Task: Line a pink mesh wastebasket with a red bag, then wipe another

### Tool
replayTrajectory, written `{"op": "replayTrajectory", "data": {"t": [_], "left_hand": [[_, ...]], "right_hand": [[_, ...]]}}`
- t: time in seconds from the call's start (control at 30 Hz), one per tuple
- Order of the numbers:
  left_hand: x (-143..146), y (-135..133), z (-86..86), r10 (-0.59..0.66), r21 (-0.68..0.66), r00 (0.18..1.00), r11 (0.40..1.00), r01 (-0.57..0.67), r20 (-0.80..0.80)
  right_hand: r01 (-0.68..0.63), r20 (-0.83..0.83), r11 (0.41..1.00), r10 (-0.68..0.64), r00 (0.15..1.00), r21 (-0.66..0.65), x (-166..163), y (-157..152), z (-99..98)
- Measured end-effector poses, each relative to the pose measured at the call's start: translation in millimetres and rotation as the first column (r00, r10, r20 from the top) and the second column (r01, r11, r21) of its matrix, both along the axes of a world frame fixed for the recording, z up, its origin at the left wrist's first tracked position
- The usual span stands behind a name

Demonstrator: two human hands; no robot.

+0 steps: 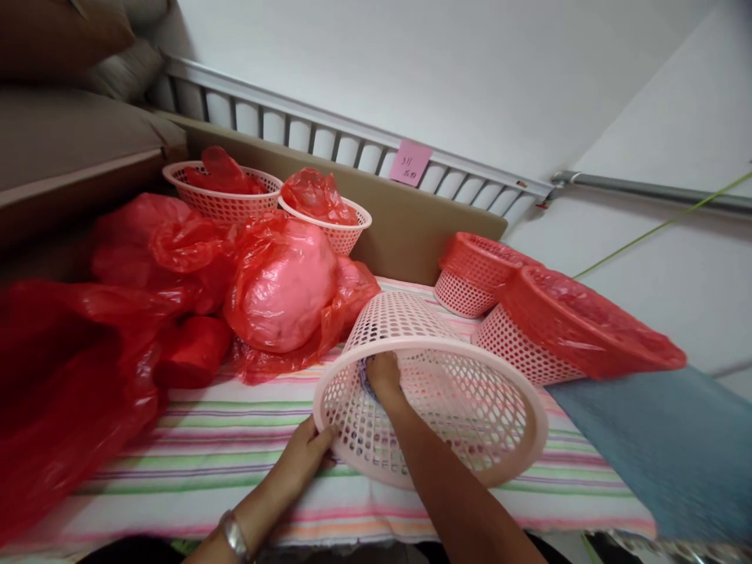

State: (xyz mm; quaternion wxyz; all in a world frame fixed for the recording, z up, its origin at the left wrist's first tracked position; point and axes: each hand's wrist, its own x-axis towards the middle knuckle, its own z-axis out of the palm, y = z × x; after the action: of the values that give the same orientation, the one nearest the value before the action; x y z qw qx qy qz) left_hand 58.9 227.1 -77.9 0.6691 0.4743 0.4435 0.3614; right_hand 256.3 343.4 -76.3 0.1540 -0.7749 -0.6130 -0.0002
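Observation:
A pale pink perforated plastic basket (405,317) lies on its side on the striped cloth, its mouth facing me. My left hand (310,448) grips the rim at its lower left, with the thumb showing and the other fingers partly hidden. Deep inside the basket, my right hand (385,373) is closed around a bluish-purple rag (366,382) against the left inner wall. Only a small edge of that rag shows; the palm and most fingers are hidden.
Red plastic bags (287,286) with pink contents crowd the left side. Behind them stand two baskets (226,205) with red plastic inside. At right are baskets lined with red bags (564,321). A cardboard panel (405,215) and white radiator (299,135) back the striped cloth (235,439).

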Motion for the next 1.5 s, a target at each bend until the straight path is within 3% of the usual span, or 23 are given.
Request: {"op": "replayTrajectory", "data": {"t": [0.17,0.3,0.43,0.57,0.67,0.77,0.97,1.1,1.33,1.5], "left_hand": [[-8,5,5.3,-0.002,0.062,1.000,0.998,0.003,-0.014],[-2,3,3.5,-0.017,0.067,1.000,0.998,0.017,-0.012],[2,0,3.6,0.009,0.077,1.000,0.997,-0.009,-0.003],[4,-6,6.4,0.043,0.073,0.999,0.996,-0.043,0.004],[8,-14,7.7,0.045,0.048,0.999,0.998,-0.045,0.006],[12,-19,7.6,0.032,0.023,0.999,0.999,-0.032,-0.003],[20,-21,1.5,0.011,-0.017,0.999,1.000,-0.011,-0.033],[16,-18,0.6,-0.011,-0.034,0.999,0.999,0.010,-0.033],[-12,2,19.0,0.040,0.084,0.997,0.996,-0.035,-0.069],[-3,-7,14.1,0.029,0.086,0.999,0.996,-0.026,-0.026]], "right_hand": [[-0.053,-0.027,0.998,0.052,0.998,-0.035,5,2,4.1],[-0.089,-0.047,0.994,0.086,0.995,-0.058,-3,-17,14.3],[-0.113,-0.062,0.991,0.109,0.992,-0.065,-26,-74,17.8],[-0.269,-0.139,0.962,0.261,0.955,-0.040,-42,-153,8.7],[-0.286,-0.170,0.958,0.278,0.945,-0.024,-43,-179,4.3],[-0.212,-0.184,0.977,0.209,0.960,0.006,-38,-157,6.9],[-0.025,-0.147,1.000,0.027,0.989,0.015,-25,-45,11.4],[0.048,-0.167,0.999,-0.049,0.985,-0.012,-15,1,8.7],[-0.021,-0.130,1.000,0.018,0.991,-0.019,-9,5,9.5],[-0.111,-0.083,0.993,0.107,0.991,-0.045,-17,-29,18.6]]}}
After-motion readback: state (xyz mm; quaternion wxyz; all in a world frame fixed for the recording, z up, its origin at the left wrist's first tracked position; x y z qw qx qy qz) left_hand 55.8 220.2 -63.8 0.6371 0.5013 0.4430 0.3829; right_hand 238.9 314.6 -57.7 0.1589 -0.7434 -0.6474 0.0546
